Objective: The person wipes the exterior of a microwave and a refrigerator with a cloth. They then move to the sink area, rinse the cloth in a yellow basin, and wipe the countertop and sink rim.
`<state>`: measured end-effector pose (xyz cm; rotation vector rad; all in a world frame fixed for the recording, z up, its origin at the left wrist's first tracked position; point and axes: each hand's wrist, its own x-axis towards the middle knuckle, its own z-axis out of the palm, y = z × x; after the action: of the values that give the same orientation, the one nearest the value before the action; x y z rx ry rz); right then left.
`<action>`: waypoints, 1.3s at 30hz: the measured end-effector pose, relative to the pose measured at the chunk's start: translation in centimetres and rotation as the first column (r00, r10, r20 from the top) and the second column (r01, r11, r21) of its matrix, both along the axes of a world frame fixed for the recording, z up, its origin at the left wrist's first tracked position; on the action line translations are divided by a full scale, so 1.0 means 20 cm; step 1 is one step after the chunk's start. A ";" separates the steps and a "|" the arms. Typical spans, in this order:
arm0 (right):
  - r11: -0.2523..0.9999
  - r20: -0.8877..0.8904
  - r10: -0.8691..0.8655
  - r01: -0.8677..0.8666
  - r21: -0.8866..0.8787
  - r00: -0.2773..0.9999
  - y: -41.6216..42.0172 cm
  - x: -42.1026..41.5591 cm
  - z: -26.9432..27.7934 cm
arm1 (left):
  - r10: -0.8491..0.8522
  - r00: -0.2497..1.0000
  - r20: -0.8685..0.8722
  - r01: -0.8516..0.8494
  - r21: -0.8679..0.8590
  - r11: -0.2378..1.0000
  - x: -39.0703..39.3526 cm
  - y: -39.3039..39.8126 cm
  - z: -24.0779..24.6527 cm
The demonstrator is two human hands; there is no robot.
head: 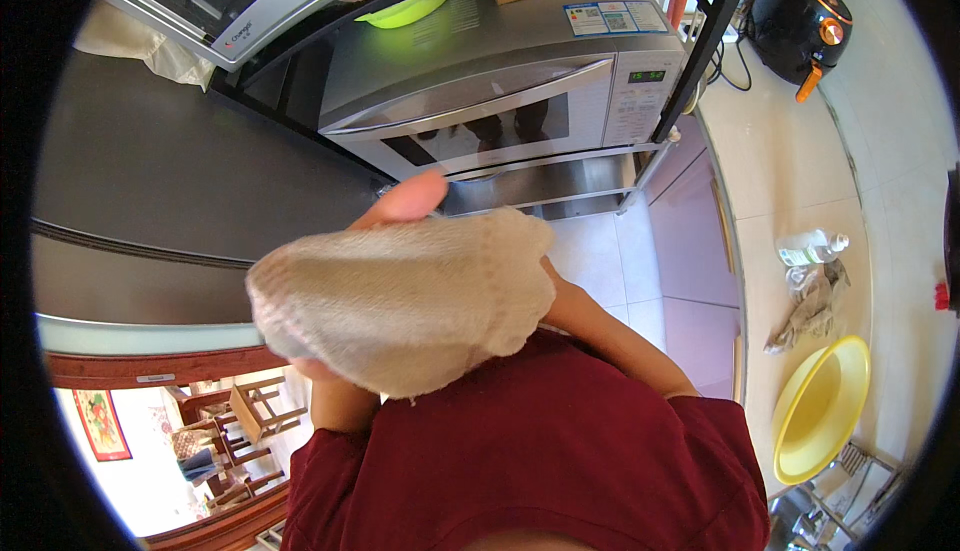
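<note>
A beige cloth [405, 296], soft and slightly fuzzy, is held up in front of my dark red shirt, spread broadly over my hands. My left hand [313, 369] grips it at the lower left, mostly covered by the fabric. From the right, my forearm runs to the cloth's edge, and my right hand [555, 290] disappears behind it there, so its fingers are hidden. Above the cloth's top edge a thumb [411, 197] sticks out; I cannot tell which hand it belongs to.
Ahead stands a silver microwave [495, 93] on a black-framed rack, a green bowl [409, 9] on top. A dark cabinet panel [165, 161] is at left. The right counter [795, 153] bears an air fryer [799, 22], a plastic bottle [810, 247], a rag [814, 311] and a yellow basin [821, 408].
</note>
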<state>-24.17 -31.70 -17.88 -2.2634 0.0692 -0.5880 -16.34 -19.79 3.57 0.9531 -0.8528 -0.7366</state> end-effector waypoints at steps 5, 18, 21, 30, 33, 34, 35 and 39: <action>0.617 0.036 0.073 -0.074 0.783 0.997 -0.05 0.05 -0.28 | -0.014 0.999 -0.052 0.004 -0.189 0.982 0.07 0.06 0.01; -0.321 0.166 0.151 -0.111 0.941 0.975 -0.21 -0.24 0.35 | -0.095 0.955 0.281 -0.083 0.561 0.824 0.31 0.06 -0.56; -0.409 0.464 0.238 -0.346 0.845 0.853 -0.11 -0.17 0.46 | -0.184 0.646 0.741 -0.064 0.293 0.954 0.30 0.01 -0.92; 0.263 -0.048 -0.055 0.061 0.963 0.997 -0.43 -0.39 0.15 | -0.002 0.816 -0.578 0.237 0.331 0.914 0.09 -0.08 -0.64; 0.389 -0.101 -0.060 0.116 0.914 0.993 -0.31 -0.40 0.04 | -0.015 0.758 -0.652 0.230 0.246 0.942 0.09 -0.13 -0.59; 0.155 0.046 -0.023 -0.042 0.987 0.999 -0.26 -0.39 0.07 | -0.004 0.741 -0.672 0.224 0.241 0.944 0.08 -0.13 -0.56; -0.091 0.197 -0.022 -0.198 0.976 0.980 -0.21 -0.38 0.11 | 0.059 0.811 -0.582 0.164 0.324 0.932 0.09 -0.15 -0.57; -0.226 0.188 0.018 -0.179 0.957 0.982 -0.18 -0.36 0.17 | 0.222 0.970 -0.100 -0.139 0.519 0.843 0.19 -0.19 -0.62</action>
<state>-31.40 -35.34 -14.49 -0.4836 0.2150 -0.2782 -12.64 -23.54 -8.81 1.4075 -0.4184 -0.8795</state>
